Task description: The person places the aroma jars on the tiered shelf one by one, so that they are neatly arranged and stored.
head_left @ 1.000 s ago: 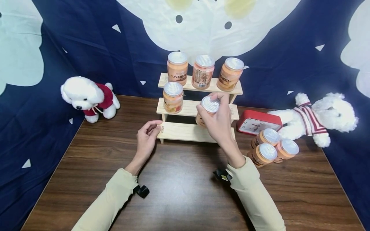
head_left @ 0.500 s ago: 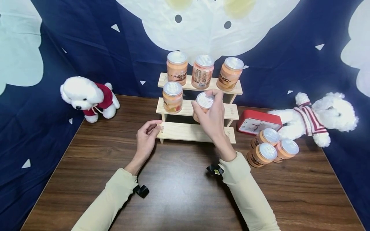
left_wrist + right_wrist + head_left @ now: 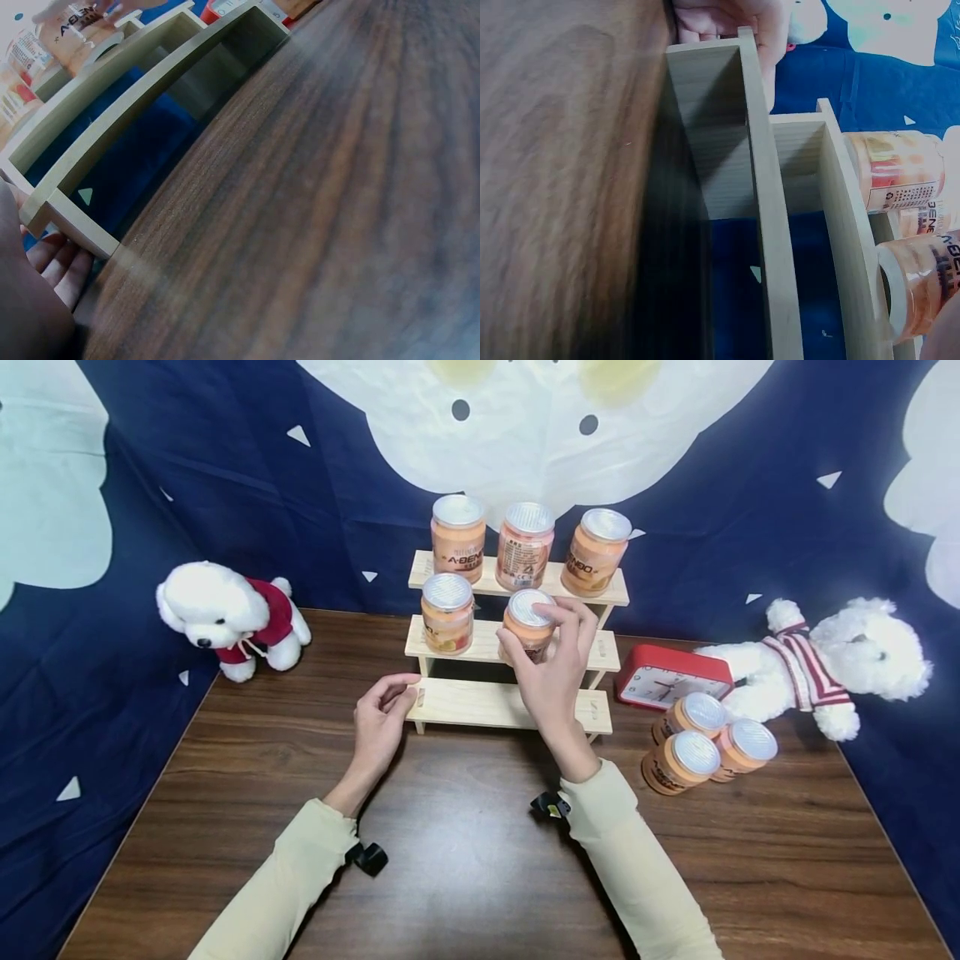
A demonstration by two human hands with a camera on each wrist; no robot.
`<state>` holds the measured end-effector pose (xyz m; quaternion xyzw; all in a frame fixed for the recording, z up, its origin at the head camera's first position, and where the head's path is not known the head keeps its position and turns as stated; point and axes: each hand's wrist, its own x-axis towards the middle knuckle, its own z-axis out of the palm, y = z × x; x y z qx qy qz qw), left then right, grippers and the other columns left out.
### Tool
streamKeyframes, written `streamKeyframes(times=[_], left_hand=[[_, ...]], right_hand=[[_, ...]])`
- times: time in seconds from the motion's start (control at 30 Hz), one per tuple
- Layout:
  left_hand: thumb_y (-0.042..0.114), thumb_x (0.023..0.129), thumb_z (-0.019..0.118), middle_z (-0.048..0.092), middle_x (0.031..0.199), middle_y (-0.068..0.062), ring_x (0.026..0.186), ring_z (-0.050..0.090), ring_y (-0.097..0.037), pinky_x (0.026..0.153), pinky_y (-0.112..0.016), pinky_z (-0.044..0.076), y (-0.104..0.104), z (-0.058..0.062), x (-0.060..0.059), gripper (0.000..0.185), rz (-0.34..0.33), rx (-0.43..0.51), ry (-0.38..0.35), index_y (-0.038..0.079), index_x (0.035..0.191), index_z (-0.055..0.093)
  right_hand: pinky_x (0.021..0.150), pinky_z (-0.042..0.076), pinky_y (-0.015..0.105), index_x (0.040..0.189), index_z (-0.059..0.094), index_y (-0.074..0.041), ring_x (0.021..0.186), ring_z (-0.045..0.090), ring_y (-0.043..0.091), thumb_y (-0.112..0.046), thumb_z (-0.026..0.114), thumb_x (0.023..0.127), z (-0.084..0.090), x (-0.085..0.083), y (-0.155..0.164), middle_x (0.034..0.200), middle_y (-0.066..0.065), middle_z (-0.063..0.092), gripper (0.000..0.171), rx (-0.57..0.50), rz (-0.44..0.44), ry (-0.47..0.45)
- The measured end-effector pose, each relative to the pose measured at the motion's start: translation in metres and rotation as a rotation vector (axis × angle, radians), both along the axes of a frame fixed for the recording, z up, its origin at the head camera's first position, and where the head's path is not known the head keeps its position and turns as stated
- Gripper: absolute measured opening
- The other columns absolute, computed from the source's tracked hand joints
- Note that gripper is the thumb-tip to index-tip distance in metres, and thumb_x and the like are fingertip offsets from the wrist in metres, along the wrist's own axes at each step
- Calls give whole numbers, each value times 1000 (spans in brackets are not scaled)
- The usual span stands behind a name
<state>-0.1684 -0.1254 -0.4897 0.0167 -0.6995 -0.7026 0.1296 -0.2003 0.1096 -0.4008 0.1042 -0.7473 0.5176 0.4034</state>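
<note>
A three-step wooden shelf (image 3: 480, 703) stands on the table. My left hand (image 3: 378, 718) grips the left end of its lowest step; in the left wrist view the fingers (image 3: 60, 262) show by the shelf's leg. My right hand (image 3: 558, 664) holds an orange jar (image 3: 528, 627) with a silver lid between thumb and fingers, at the middle step. In the right wrist view this jar (image 3: 922, 285) shows part of its base, and whether it touches the step I cannot tell. Left of it on the same step is another jar (image 3: 447, 614).
Several more jars stand about: a row on the top step, such as the middle jar (image 3: 525, 547), and a cluster with a front jar (image 3: 681, 764) at right. A red clock (image 3: 672, 677) and two plush dogs, one at left (image 3: 232, 614), flank the shelf.
My right hand has carried the jar left and back, from above the lowest step's right part to the middle step. The fingers have shifted on its side. My left hand has stayed put.
</note>
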Motion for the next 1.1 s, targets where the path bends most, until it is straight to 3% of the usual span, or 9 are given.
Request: streamKeyframes(times=[0.17,0.3,0.67,1.1], left_hand=[[-6,104,68,76,123,-29,102,74,-2,93,-17,58,0,0,1,20,0,2,7,-8,122,77],[-6,104,68,76,124,-30,103,74,-2,93,-17,58,0,0,1,20,-1,3,10,-9,122,77],[-5,104,69,77,124,-29,102,74,-2,92,-17,58,1,0,0,20,3,2,4,-8,123,77],[-3,106,67,77,124,-28,100,75,-1,90,-16,59,1,0,1,20,0,1,-9,-7,123,77]], right_hand=[[107,47,47,132,72,-9,133,50,32,-23,79,92,-5,5,4,139,23,51,43,37,2,22],[99,50,47,138,72,-11,129,53,32,-20,78,92,-8,5,9,139,23,52,47,50,41,17],[106,59,41,145,63,0,130,62,27,-4,89,93,-5,3,17,142,21,60,58,19,150,-20],[110,59,41,149,63,-1,131,64,31,6,88,90,-4,5,17,138,24,59,65,35,181,-22]])
